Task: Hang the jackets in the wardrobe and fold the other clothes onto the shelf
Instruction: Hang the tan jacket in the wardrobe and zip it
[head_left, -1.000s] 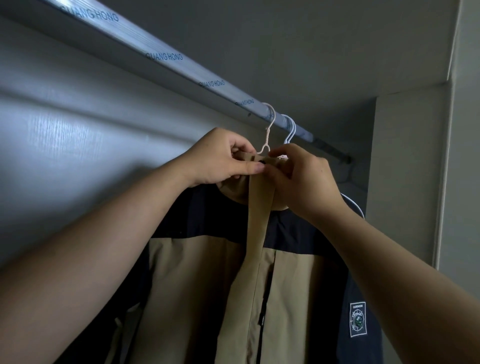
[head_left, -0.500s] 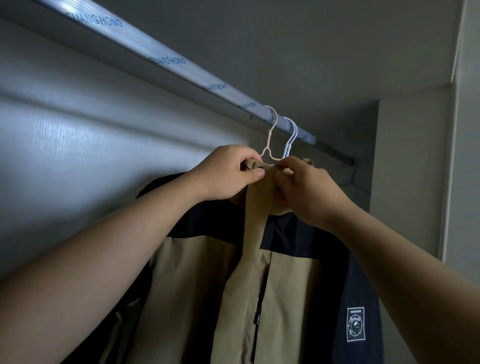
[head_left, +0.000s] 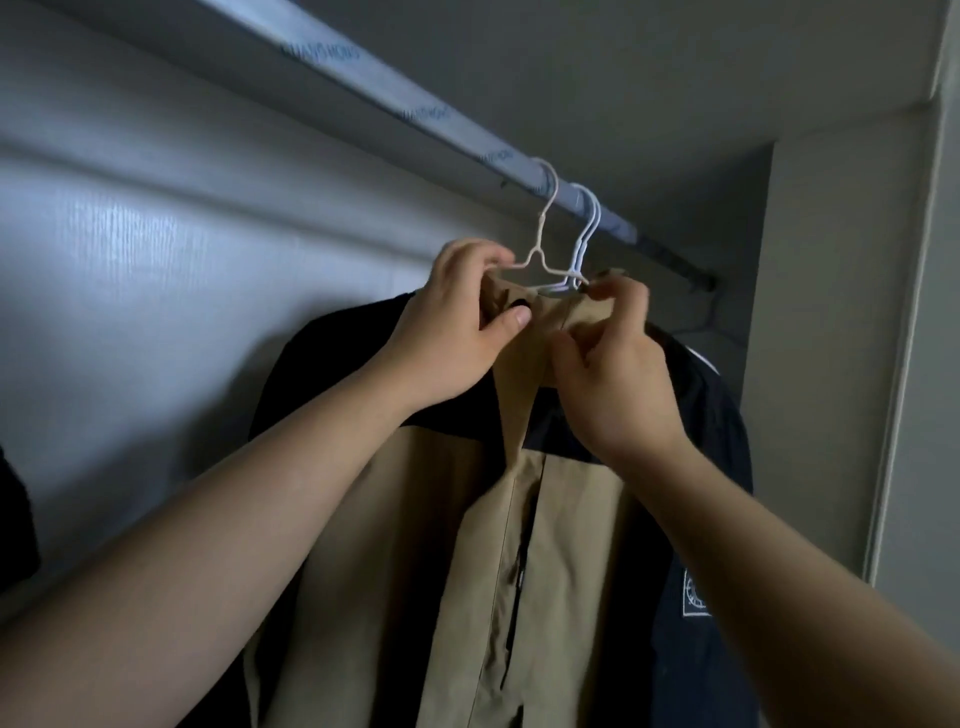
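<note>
Two bare forearms reach up into a wardrobe, where the left grip (head_left: 457, 332) and the right grip (head_left: 618, 374) work at the collar (head_left: 550, 317) of a tan-and-navy jacket (head_left: 415, 519). The left grip holds the collar's left side, with the thumb pressed across the tan fabric and the fingers curled behind it. The right grip pinches the right side between thumb and fingertips.

The jacket hangs from a pale wire hanger (head_left: 535, 249), its front placket running straight down between the wrists. A square badge (head_left: 693, 597) shows on the navy sleeve at right. A second, white hanger (head_left: 587, 228) is hooked just beside the first on the rail (head_left: 415, 109); what it carries cannot be told.

Over the last second the two grips, which had met thumb to thumb at the top of the placket, have drawn apart along the collar. That has bared the hanger's twisted neck between them.

Judged from that, this jacket is already hung and the person is squaring its collar on the hanger's shoulders. Letting go looks like the next call. The risk is a slide off one wire shoulder if the fabric sits uneven.

Behind, the wardrobe's grey back panel (head_left: 156, 260) catches the light, and a side panel (head_left: 831, 312) closes the corner at right. No shelf or folded clothes show in this view.
</note>
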